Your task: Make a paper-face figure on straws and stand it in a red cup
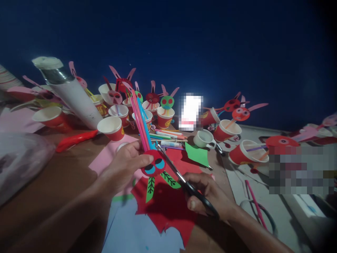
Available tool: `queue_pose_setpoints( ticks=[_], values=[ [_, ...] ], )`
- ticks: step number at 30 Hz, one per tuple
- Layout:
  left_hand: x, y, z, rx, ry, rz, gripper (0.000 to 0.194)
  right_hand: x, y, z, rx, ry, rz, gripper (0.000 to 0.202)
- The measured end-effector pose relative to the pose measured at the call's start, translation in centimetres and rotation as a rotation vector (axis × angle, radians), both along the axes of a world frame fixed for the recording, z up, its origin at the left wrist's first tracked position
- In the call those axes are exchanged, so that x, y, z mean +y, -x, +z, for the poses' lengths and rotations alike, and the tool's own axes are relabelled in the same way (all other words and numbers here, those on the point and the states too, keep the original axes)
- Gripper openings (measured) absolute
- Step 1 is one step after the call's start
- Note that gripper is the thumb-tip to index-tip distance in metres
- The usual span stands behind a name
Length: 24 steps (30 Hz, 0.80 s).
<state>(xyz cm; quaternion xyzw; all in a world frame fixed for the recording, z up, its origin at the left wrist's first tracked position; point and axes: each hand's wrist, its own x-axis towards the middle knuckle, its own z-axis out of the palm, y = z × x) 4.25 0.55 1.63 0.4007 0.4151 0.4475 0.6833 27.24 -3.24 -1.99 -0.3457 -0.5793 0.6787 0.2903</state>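
My left hand [126, 163] is closed on a red paper face [157, 169] with blue and black eyes, its thumb on the edge. Two green paper strips [150, 188] with black branch marks point down from the face. Pink and blue straws [142, 121] rise from behind it. Black-handled scissors [196, 193] are in my right hand [206, 191], their blades pointing up and left to the face's upper edge. Whether the blades touch the paper is hard to tell. Red paper [168, 214] lies below both hands.
Behind stand red-and-white cups [165, 119] with paper faces on straws. A white bottle [76, 98] leans at the left, near a plastic bag [23, 161]. Pens [168, 134], a white mug [204, 138] and green paper [197, 154] lie centrally; blue-white paper [134, 228] is in front.
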Motion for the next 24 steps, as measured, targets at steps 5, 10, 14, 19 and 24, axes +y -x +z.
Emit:
queue_pose_setpoints(
  ticks=[5,10,14,19,24],
  values=[
    [0.00,0.29,0.01,-0.024,-0.003,-0.042,0.039,-0.08,-0.18,-0.29,0.013,0.004,0.021,0.032],
    [0.12,0.29,0.13,-0.049,0.007,-0.046,0.038,-0.20,-0.23,-0.40,0.035,0.020,0.028,0.032],
    [0.12,0.25,0.14,-0.055,0.007,-0.041,0.038,-0.15,-0.19,-0.55,0.045,0.013,0.033,0.033],
    [0.06,0.26,0.32,-0.046,0.018,-0.031,0.034,-0.06,-0.38,-0.42,0.020,0.019,0.060,0.038],
    [0.18,0.21,0.48,-0.017,0.037,0.006,0.033,0.07,-0.59,0.00,0.012,-0.015,0.101,0.045]
  ],
)
